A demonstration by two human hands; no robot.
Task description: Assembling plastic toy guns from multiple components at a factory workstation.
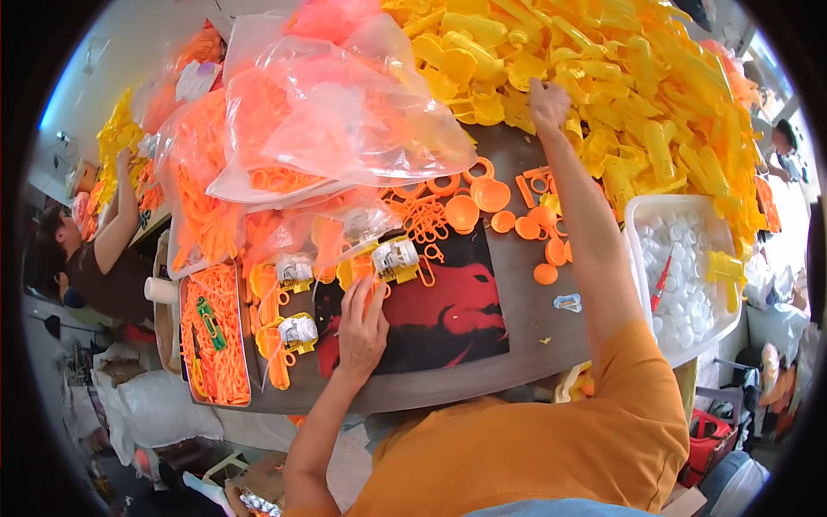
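My left hand (363, 332) has its fingers closed about the orange handle of a yellow-and-orange plastic piece, which carries a white printed roll (395, 258). This piece rests at the upper edge of a black-and-red mat (457, 319). Far off to the right, my right hand (549, 105) reaches over the table with curled fingers at the near edge of a heap of yellow plastic parts (655, 112). It seems to grip one of those parts; the fingertips are partly hidden. Two similar assembled pieces (297, 331) with white rolls lie left of my left hand.
Orange discs, rings and chain links (491, 196) lie beyond the mat. Clear plastic bags (327, 112) cover orange parts. At left stands a tray of orange links (215, 362) with green clippers on top; at right, a white bin (642, 258) holds translucent caps and a red-handled tool.
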